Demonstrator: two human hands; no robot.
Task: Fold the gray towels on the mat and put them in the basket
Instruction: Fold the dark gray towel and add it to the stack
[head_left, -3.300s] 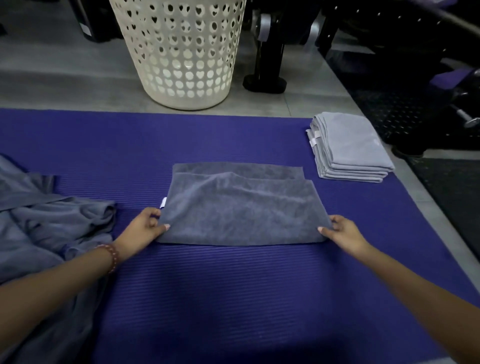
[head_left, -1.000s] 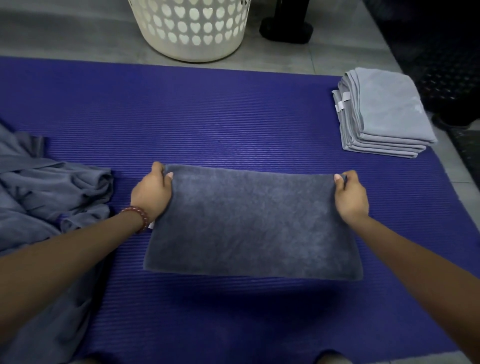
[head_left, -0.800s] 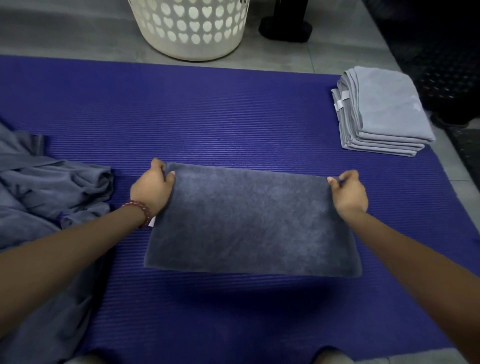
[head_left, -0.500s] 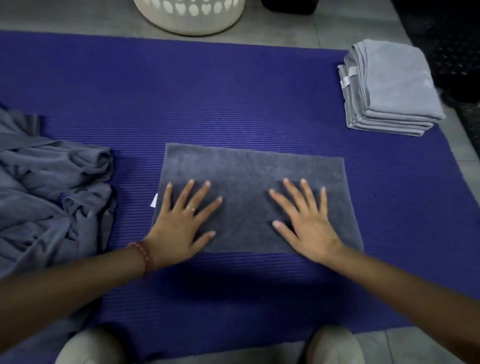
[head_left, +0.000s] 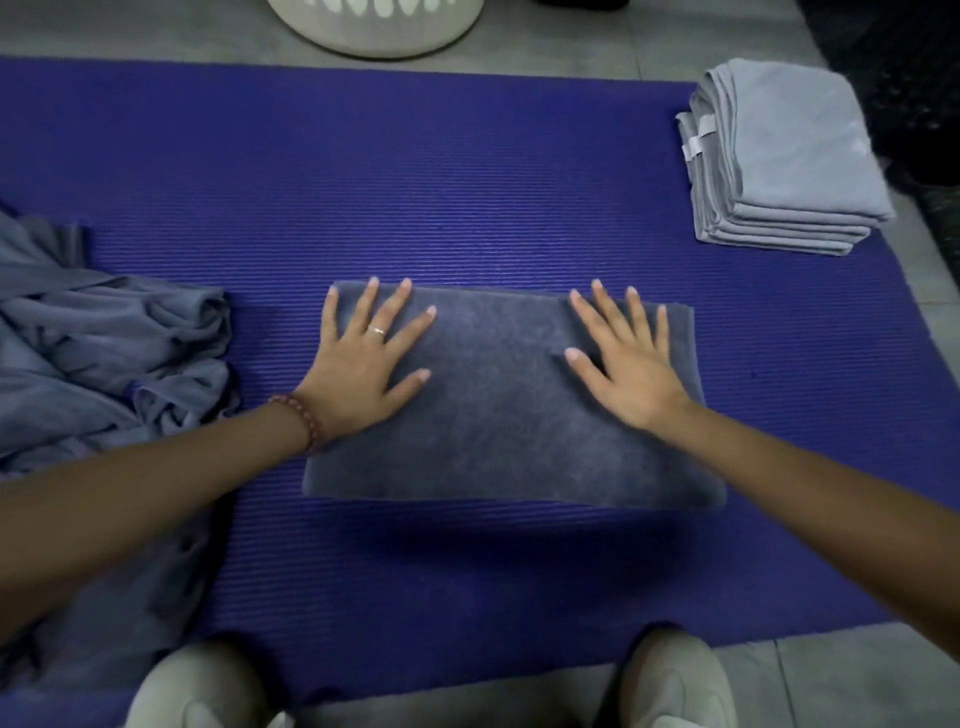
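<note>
While both hands lie flat on the folded dark gray towel (head_left: 498, 415), which sits in the middle of the purple mat (head_left: 467, 182), the step in hand looks like smoothing the fold before the next one. The left hand (head_left: 363, 364) presses the towel's left part with its fingers (head_left: 397, 304) spread wide, the tips reaching the far edge. The right hand (head_left: 631, 379) presses the right part, its fingers straight and a little less spread. Neither hand pinches anything.

To do this well, I would sweep from the middle out toward the short ends, so ridges and trapped air leave at the sides and the layered edges line up. The ribbed mat probably grips the bottom layer, so a hard push may drag only the top layer askew. Light, even pressure seems safer.

A beaded bracelet (head_left: 298, 421) on the left wrist lies at the towel's left edge and might catch the pile. Near the left forearm sits a heap of unfolded gray towels (head_left: 104, 364), apart from the folded one; an elbow could pull it in. A stack of folded lighter gray towels (head_left: 789, 156) rests at the mat's far right corner, well apart. The white basket (head_left: 374, 31) stands on the tiled floor beyond the mat's far edge, only its base in view, with nothing lying between it and the towel.
</note>
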